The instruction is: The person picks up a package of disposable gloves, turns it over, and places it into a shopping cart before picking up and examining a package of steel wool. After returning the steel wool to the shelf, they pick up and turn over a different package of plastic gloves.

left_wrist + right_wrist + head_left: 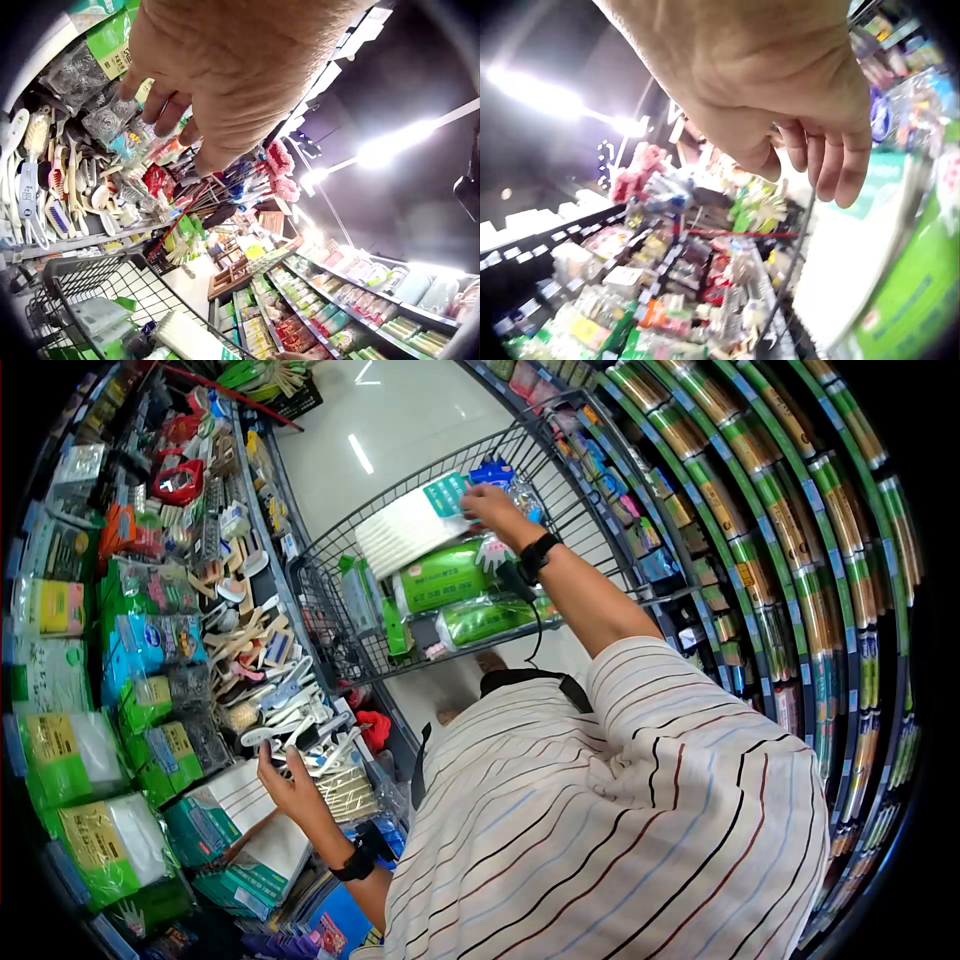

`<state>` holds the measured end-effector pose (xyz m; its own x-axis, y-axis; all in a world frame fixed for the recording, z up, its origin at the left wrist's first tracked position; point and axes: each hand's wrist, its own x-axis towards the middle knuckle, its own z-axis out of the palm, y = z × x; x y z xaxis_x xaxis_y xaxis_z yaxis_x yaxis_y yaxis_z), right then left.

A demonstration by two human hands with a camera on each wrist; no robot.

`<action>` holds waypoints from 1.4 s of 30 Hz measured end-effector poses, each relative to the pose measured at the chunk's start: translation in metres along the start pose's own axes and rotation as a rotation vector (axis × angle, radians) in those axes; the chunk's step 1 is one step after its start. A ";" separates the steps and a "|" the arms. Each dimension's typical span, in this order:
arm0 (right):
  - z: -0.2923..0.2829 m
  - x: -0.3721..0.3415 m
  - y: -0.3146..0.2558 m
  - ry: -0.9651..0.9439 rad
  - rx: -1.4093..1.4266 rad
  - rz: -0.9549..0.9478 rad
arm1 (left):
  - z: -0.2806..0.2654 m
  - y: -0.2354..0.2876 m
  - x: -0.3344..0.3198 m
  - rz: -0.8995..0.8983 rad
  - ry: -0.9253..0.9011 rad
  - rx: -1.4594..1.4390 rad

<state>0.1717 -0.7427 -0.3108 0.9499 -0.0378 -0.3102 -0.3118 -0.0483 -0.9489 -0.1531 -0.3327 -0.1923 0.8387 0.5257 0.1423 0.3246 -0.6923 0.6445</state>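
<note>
A white ribbed pack with a teal label (405, 528) (840, 251) lies in the wire cart (318, 550), partly on a green pack (440, 576). The right hand (493, 512) (780, 90) hangs over the label end with its fingers loosely bent, gripping nothing; whether the fingertips touch the pack, I cannot tell. Over the shelf at the left, the left hand (297, 792) (217, 71) is held with relaxed, spread fingers and nothing in it. Handled brushes (292, 705) (58, 180) lie near its fingertips, and teal-and-white packs (270, 850) are below it.
Shelves of bagged goods (95, 745) run along the left. Shelves of green-and-brown packs (745, 510) stand at the right. Pale floor (350, 420) shows beyond the cart. A blue item (490, 472) and a second green pack (480, 622) are also in the cart.
</note>
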 end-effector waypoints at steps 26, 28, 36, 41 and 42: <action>-0.111 0.110 0.065 0.150 0.068 -0.045 | 0.076 0.081 -0.061 -0.237 -0.085 -0.027; -0.113 0.097 0.051 0.124 0.039 -0.090 | 0.080 0.085 -0.064 -0.231 -0.071 -0.039; -0.115 0.056 -0.020 0.253 0.168 -0.327 | 0.091 0.108 -0.039 -0.106 -0.133 -0.112; -0.093 0.003 -0.099 0.137 0.259 -0.323 | 0.090 0.117 -0.013 -0.109 -0.205 -0.346; -0.082 -0.010 -0.113 0.095 0.271 -0.307 | 0.089 0.122 -0.008 -0.112 -0.228 -0.440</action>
<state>0.1961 -0.8192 -0.1958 0.9878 -0.1548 -0.0156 0.0147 0.1923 -0.9812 -0.0814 -0.4652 -0.1818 0.8994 0.4294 -0.0817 0.2440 -0.3382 0.9089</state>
